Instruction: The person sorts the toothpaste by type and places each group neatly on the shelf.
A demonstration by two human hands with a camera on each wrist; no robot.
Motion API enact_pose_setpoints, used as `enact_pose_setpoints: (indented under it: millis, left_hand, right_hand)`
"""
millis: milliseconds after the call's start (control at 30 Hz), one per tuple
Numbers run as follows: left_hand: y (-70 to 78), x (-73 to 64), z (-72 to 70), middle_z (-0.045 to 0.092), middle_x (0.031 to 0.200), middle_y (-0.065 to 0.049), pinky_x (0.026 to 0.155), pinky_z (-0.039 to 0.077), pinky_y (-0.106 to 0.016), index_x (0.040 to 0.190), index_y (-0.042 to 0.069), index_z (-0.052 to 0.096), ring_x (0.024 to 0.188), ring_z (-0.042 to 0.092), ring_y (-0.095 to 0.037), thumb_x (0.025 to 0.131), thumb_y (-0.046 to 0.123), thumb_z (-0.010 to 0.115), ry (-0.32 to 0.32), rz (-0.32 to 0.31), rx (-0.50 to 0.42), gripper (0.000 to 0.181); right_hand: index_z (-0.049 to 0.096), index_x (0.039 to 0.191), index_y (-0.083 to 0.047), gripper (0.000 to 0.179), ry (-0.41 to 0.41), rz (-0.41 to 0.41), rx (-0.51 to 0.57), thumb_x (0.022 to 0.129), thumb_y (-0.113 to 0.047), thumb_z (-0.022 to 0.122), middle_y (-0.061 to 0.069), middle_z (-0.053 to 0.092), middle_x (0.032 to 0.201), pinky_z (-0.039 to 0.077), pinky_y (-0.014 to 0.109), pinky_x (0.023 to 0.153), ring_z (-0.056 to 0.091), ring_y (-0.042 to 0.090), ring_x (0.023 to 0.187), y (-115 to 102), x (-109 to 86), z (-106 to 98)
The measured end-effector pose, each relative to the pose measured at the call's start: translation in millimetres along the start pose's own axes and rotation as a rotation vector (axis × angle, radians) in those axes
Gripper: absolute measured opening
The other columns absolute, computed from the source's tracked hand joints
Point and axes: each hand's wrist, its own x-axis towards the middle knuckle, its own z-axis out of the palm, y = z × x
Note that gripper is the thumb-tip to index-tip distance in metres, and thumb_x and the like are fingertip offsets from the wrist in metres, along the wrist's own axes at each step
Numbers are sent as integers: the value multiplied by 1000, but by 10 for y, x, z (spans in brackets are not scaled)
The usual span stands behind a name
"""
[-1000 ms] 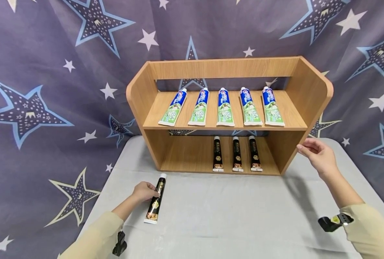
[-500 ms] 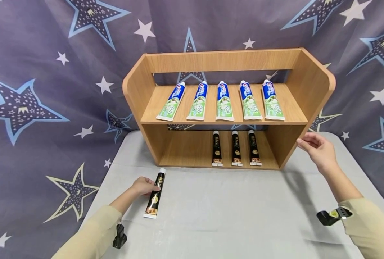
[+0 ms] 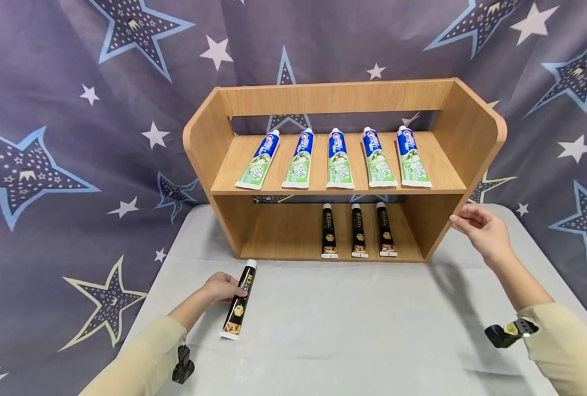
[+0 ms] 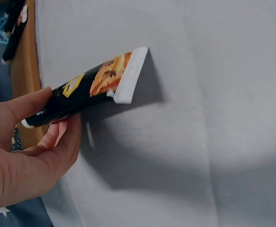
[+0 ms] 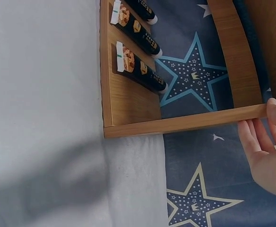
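My left hand (image 3: 221, 287) pinches a black toothpaste tube (image 3: 237, 311) between thumb and fingers, in front of the wooden shelf's (image 3: 285, 236) lower left corner. The tube's white cap points toward the shelf; in the left wrist view its flat white crimped end (image 4: 132, 78) is raised off the cloth, above its shadow. At the right side, my right hand (image 3: 486, 234) grips the front edge of the shelf's side panel (image 5: 190, 123), thumb on one face and fingers on the other. Three black toothpaste tubes (image 3: 357, 231) lie on the lower level, toward the right.
Several blue and green toothpaste tubes (image 3: 340, 162) lie in a row on the upper level. The lower level's left part is bare board. A pale grey cloth (image 3: 343, 313) covers the table, and a star-patterned curtain (image 3: 55, 231) hangs behind and to the sides.
The head view has shifted slightly. My left hand and its toothpaste tube have moved a little to the right relative to the shelf. The right hand keeps its grip on the panel.
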Motion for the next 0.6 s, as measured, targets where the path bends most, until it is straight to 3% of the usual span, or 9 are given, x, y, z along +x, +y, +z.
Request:
enact_pose_setpoints:
  millis: [100, 367, 600]
  left_hand:
    - [61, 8, -15, 55, 80, -6, 65, 60, -25, 91, -6, 55, 65, 58, -11, 77, 3, 75, -12, 25, -29, 26]
    - [186, 146, 34, 63, 76, -1, 68, 61, -23, 94, -3, 57, 68, 62, -8, 81, 4, 70, -159, 41, -250, 20]
    - [344, 282, 170, 63, 74, 2, 63, 59, -19, 120, -12, 52, 65, 60, -6, 83, 4, 69, -151, 18, -319, 43]
  right_hand:
    - [65, 90, -17, 21, -4, -4, 7, 83, 1, 71, -14, 71, 78, 57, 9, 65, 68, -4, 70, -2, -9, -11]
    - [65, 90, -17, 24, -11, -11, 29, 84, 6, 67, -13, 71, 79, 57, 10, 66, 68, -3, 69, 8, -23, -12]
    - [67, 93, -16, 20, -35, -47, 14, 81, -2, 75, -12, 72, 81, 58, 12, 67, 69, -2, 72, 167, 69, -126]
